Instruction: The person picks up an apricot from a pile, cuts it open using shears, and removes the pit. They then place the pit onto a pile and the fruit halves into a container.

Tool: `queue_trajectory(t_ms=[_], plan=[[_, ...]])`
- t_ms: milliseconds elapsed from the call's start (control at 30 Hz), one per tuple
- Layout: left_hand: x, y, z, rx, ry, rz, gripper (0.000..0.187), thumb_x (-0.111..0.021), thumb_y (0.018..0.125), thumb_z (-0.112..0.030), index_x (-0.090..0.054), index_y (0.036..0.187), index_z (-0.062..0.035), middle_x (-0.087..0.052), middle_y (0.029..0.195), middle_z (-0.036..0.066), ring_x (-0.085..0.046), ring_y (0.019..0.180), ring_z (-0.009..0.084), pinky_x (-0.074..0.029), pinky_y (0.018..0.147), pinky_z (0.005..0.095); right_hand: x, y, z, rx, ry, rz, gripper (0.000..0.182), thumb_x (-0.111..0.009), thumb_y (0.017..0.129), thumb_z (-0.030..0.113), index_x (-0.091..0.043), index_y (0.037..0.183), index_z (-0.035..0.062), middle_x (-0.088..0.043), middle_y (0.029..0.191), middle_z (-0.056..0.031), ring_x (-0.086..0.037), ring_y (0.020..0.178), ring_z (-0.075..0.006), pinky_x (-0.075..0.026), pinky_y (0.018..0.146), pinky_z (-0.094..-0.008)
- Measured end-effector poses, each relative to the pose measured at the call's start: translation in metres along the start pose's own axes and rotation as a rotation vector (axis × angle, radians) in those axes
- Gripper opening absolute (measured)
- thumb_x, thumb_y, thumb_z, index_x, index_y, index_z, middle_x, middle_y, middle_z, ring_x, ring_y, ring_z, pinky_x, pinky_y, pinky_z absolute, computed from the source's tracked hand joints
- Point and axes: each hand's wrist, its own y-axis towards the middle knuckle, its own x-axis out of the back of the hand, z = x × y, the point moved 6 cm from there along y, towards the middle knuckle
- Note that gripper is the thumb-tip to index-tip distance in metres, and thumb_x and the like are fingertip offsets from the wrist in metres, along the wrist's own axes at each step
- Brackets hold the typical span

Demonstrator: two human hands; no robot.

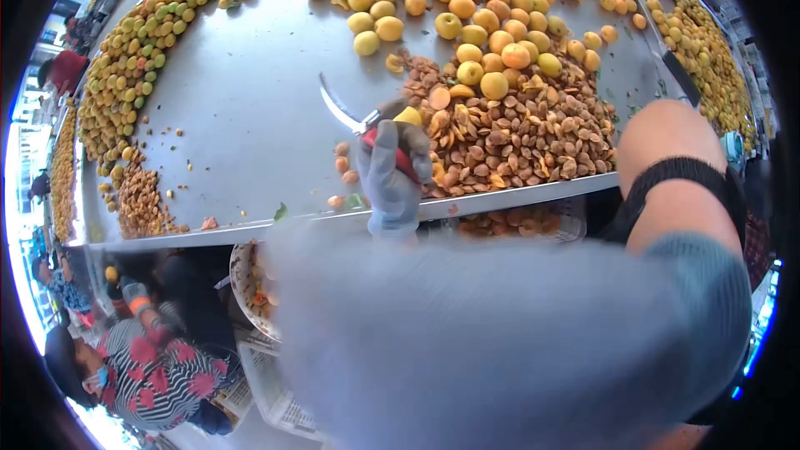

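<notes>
My left hand (393, 171), in a grey-blue glove, is closed around the red handle of a knife (340, 107). Its curved blade points up and left over the metal table. A yellow apricot piece (409, 117) shows at the stained fingertips. Just right of this hand lies a heap of brown apricot pits (525, 137), with whole apricots (492, 37) piled behind. My right hand (467, 333), also gloved, is very near the camera and badly blurred, its fingers indistinct. The bent right arm, with a black band, rises at the right.
The metal table (250, 83) has a raised front rim. More apricots (137, 58) and a smaller pit heap (142, 200) lie at the left. Below the rim stand a round basket (243, 287) and a white crate (275, 392). A person (158, 375) in a patterned top works at lower left.
</notes>
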Motion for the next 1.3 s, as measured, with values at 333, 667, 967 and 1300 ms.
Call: queue_trajectory(t_ms=[333, 667, 967, 1300], plan=[[0.019, -0.002, 0.002, -0.032, -0.057, -0.055, 0.041, -0.047, 0.099, -0.034, -0.051, 0.124, -0.0023, -0.052, 0.071, 0.002, -0.045, 0.053, 0.0084, -0.038, 0.046, 0.0232, -0.054, 0.045, -0.111, 0.3, 0.195, -0.16, 0.033, -0.063, 0.084, 0.034, -0.067, 0.1, 0.0052, -0.066, 0.1, -0.0126, -0.062, 0.085, -0.0301, -0.051, 0.071, -0.0418], [0.019, 0.004, 0.001, -0.005, -0.1, -0.189, 0.042, -0.051, 0.096, -0.034, -0.052, 0.121, -0.0001, -0.05, 0.062, 0.003, -0.039, 0.042, 0.0082, -0.032, 0.039, 0.0211, -0.09, 0.059, -0.42, -0.827, -0.479, 0.079, 0.041, -0.06, 0.083, 0.034, -0.062, 0.118, 0.0127, -0.066, 0.11, -0.0132, -0.064, 0.1, -0.0323, -0.051, 0.084, -0.0419], [0.031, 0.005, 0.014, 0.097, -0.155, -0.139, 0.035, -0.054, 0.094, -0.012, -0.051, 0.127, 0.0016, -0.062, 0.073, 0.009, -0.049, 0.048, 0.0083, -0.038, 0.041, 0.02, -0.157, 0.107, -0.456, -0.795, -0.626, 0.296, 0.057, -0.059, 0.084, 0.019, -0.045, 0.138, 0.0293, -0.052, 0.135, -0.0063, -0.059, 0.113, -0.0284, -0.046, 0.095, -0.0405], [0.012, 0.002, 0.017, 0.172, -0.047, -0.102, 0.035, -0.051, 0.097, -0.021, -0.053, 0.124, 0.0011, -0.06, 0.072, 0.006, -0.049, 0.049, 0.0084, -0.037, 0.041, 0.0205, -0.136, -0.006, -0.4, -0.842, -0.329, 0.365, 0.058, -0.06, 0.083, 0.015, -0.042, 0.135, 0.0297, -0.05, 0.127, -0.0105, -0.059, 0.109, -0.0295, -0.051, 0.086, -0.0416]])
